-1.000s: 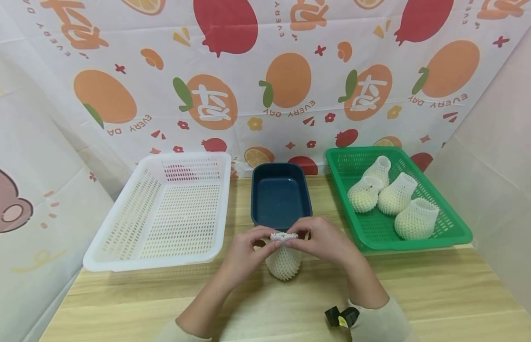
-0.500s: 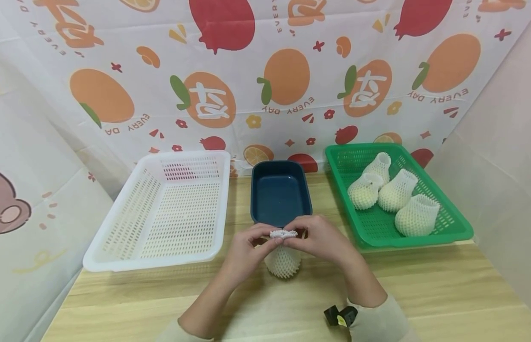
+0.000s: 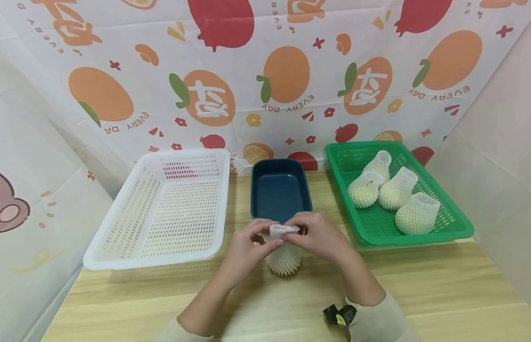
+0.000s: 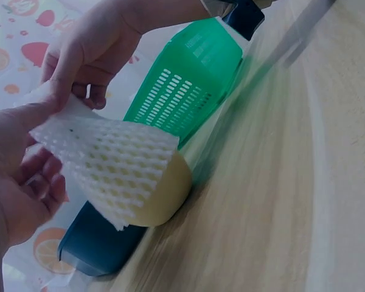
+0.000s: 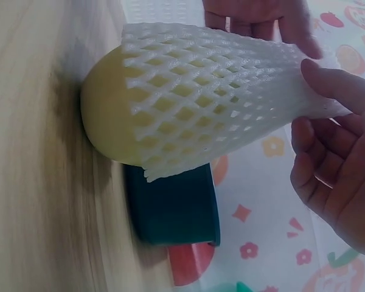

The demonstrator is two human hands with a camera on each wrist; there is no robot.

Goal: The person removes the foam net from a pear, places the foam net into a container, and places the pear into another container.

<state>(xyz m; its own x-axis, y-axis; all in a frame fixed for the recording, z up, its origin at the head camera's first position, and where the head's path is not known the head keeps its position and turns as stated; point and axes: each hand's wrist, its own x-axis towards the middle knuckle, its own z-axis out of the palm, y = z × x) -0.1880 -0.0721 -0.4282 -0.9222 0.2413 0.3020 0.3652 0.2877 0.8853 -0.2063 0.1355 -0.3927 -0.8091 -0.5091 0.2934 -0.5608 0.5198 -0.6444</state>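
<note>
So I've got the net pinched at its narrow end, left hand one side, right hand the other. It's around the fruit, bottom poking out, in front of the tub. Green basket sits to the tub's right.

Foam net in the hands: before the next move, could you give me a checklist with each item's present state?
1. Left hand pinching the upper end of the foam net: ok.
2. Right hand pinching that same end: ok.
3. Foam net covering the fruit entirely: not ok; both wrist views show its lower end bare.
4. Fruit resting on the table: ok.
5. Fruit apart from the blue tub: cannot tell; the hands hide that gap in the head view.
6. Other netted fruits inside the green basket: ok, four.
</note>
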